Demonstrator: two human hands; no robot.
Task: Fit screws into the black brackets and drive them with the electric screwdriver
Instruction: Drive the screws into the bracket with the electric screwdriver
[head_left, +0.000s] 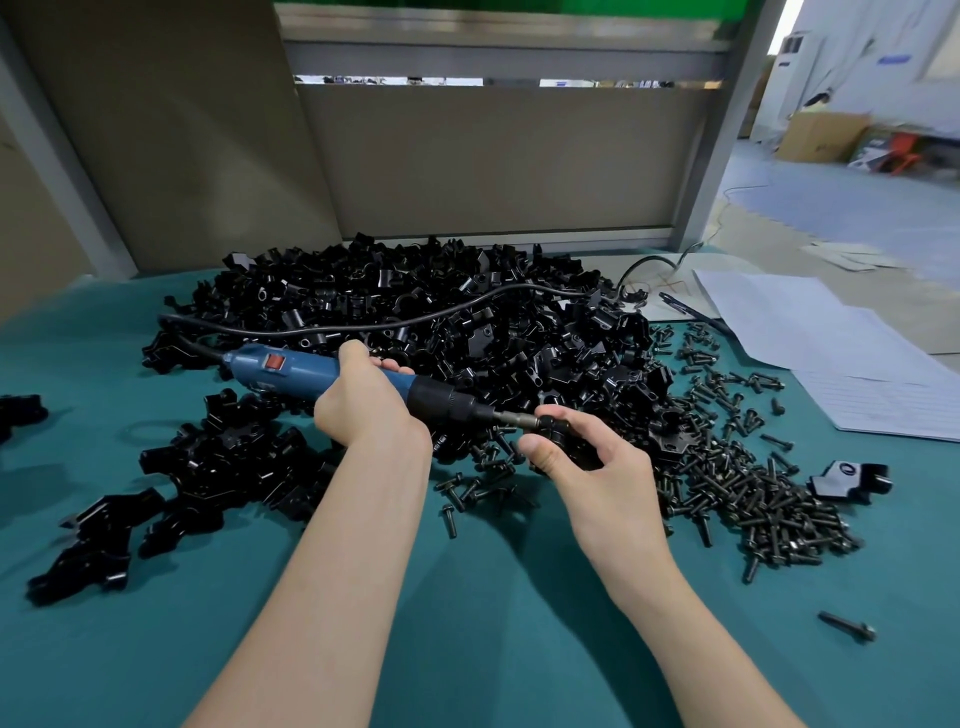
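Note:
My left hand (366, 402) grips the blue electric screwdriver (291, 370) around its body, held almost level and pointing right. Its metal bit (511, 417) meets a black bracket (571, 449) that my right hand (587, 457) holds between thumb and curled fingers, just above the green table. The bracket is mostly hidden by the fingers, and the screw at the bit's tip cannot be made out. A big heap of black brackets (415, 312) lies behind the hands. Loose black screws (753, 488) are spread to the right.
A smaller cluster of brackets (218, 467) lies at the left. The screwdriver's black cable (415, 319) runs across the heap. One bracket (852, 480) sits alone at the right, a single screw (847, 626) nearer me. White papers (831, 348) lie at the back right. Green table mat (467, 597).

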